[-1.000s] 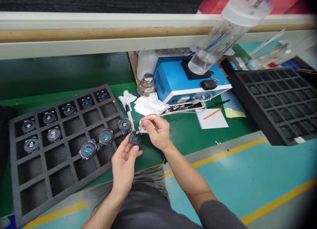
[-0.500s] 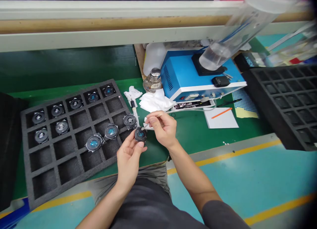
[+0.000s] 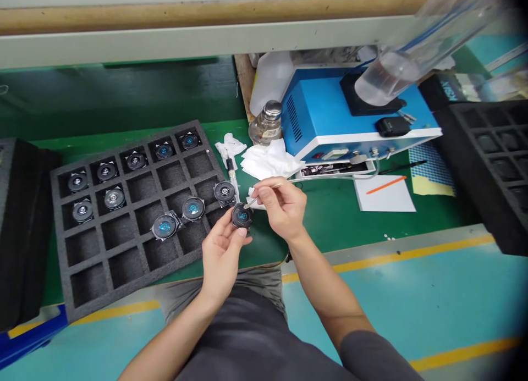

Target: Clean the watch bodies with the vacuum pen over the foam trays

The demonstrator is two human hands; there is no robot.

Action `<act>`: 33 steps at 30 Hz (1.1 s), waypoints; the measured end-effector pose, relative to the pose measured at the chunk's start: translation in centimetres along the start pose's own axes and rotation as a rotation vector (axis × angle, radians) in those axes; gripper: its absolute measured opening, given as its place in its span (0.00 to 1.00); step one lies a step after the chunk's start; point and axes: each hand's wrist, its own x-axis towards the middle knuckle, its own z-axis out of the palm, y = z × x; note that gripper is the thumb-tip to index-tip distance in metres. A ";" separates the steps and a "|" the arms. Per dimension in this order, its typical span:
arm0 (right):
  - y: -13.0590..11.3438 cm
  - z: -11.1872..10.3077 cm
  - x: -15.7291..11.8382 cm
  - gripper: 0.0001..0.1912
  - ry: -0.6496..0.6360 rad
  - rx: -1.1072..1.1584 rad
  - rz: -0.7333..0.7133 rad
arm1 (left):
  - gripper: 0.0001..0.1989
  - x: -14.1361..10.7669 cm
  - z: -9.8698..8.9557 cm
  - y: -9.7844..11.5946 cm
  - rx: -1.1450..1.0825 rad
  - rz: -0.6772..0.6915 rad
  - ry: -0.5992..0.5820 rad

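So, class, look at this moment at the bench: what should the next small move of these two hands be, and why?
I'd judge that the right hand should draw the thin stick gently across the round black part held in the left hand. The stick's tip sits at the part's upper edge, and the part is held up off the foam tray, so that face is within reach.

Left hand (image 3: 220, 265) palm up, fingers (image 3: 219, 233) curled and gripping, right hand (image 3: 284, 209) above and just beside it, thumb and forefinger (image 3: 259, 189) pinched together, wrist bent, both forearms bare, left forearm (image 3: 173, 337) and right forearm (image 3: 325, 298) angled inward, hands close together
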 end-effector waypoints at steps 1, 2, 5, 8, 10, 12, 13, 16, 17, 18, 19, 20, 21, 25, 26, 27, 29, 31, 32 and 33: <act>0.0 0.0 0.0 0.09 -0.001 0.003 -0.003 | 0.29 0.0 0.0 0.0 0.001 -0.001 0.000; 0.0 0.0 0.0 0.09 -0.002 0.009 -0.008 | 0.29 0.0 0.0 0.0 0.001 -0.003 -0.002; 0.0 0.0 0.0 0.08 -0.008 0.015 -0.020 | 0.29 0.0 0.0 -0.1 0.003 -0.005 -0.004; -0.1 -0.1 0.0 0.10 -0.011 -0.017 -0.019 | 0.29 0.0 0.0 -0.1 0.012 -0.013 -0.004; -0.1 -0.1 0.0 0.10 -0.014 -0.032 -0.022 | 0.30 0.1 -0.1 0.0 0.019 -0.018 -0.007; -0.1 -0.1 0.0 0.10 -0.018 -0.036 -0.032 | 0.31 0.1 -0.1 0.0 0.024 -0.021 -0.015; -0.1 -0.1 0.0 0.10 -0.021 -0.035 -0.040 | 0.31 0.1 -0.1 0.0 0.027 -0.022 -0.020; -0.1 -0.1 0.0 0.08 -0.026 -0.031 -0.067 | 0.31 0.1 -0.1 0.0 0.034 -0.023 -0.030; -0.1 -0.1 0.0 0.08 -0.026 -0.032 -0.072 | 0.31 0.2 0.0 0.0 0.036 -0.024 -0.031; -0.1 -0.1 0.0 0.08 -0.026 -0.036 -0.073 | 0.30 0.2 0.0 0.0 0.037 -0.022 -0.032; -0.1 -0.1 0.0 0.09 -0.026 -0.040 -0.072 | 0.30 0.2 0.0 0.0 0.038 -0.021 -0.032; -0.1 -0.1 0.0 0.09 -0.027 -0.044 -0.068 | 0.30 0.2 0.0 0.0 0.038 -0.021 -0.032; -0.1 -0.1 0.0 0.10 -0.027 -0.047 -0.064 | 0.30 0.2 0.0 0.0 0.039 -0.021 -0.033; -0.1 -0.1 0.0 0.10 -0.026 -0.054 -0.064 | 0.31 0.2 0.0 -0.1 0.040 -0.025 -0.037; -0.1 -0.1 0.0 0.10 -0.025 -0.058 -0.066 | 0.31 0.2 0.0 -0.1 0.040 -0.025 -0.038; -0.2 -0.1 0.1 0.10 -0.025 -0.062 -0.067 | 0.30 0.2 0.0 -0.1 0.040 -0.025 -0.039; -0.2 -0.1 0.1 0.10 -0.025 -0.067 -0.070 | 0.30 0.2 0.0 -0.1 0.038 -0.025 -0.038; -0.2 -0.1 0.1 0.09 -0.026 -0.057 -0.077 | 0.30 0.2 0.0 -0.2 0.034 -0.023 -0.036; -0.3 -0.1 0.1 0.08 -0.026 -0.048 -0.082 | 0.30 0.2 0.0 -0.2 0.032 -0.021 -0.036; -0.3 -0.1 0.1 0.08 -0.026 -0.041 -0.088 | 0.29 0.2 0.0 -0.2 0.031 -0.020 -0.036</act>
